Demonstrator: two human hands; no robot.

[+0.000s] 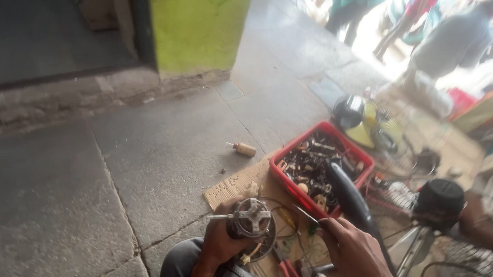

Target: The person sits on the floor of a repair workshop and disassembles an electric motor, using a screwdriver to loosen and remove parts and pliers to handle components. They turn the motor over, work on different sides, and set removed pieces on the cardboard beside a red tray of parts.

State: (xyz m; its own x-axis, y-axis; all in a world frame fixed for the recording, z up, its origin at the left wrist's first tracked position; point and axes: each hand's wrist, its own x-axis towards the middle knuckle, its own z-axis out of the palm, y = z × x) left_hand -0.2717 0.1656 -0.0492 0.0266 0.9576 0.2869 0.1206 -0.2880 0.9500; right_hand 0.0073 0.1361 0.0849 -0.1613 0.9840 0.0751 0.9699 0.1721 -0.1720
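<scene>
I held the motor [250, 220] in my left hand [220, 242], fingers wrapped round its body so the shaft faced out, low above the cardboard [229, 187], while my right hand [354, 249] pinched what looked like a screwdriver [306, 214] toward it, beside the red tray [364, 162].

one view only, from a camera worn on the person's head. it looks steeply down and forward, tilted, over a stone floor [147, 159]. the left hand [220, 242] and right hand [354, 250] sit close at the bottom edge; a red tray [364, 161] lies near, and the bright street with passers-by is far off at top right.
</scene>
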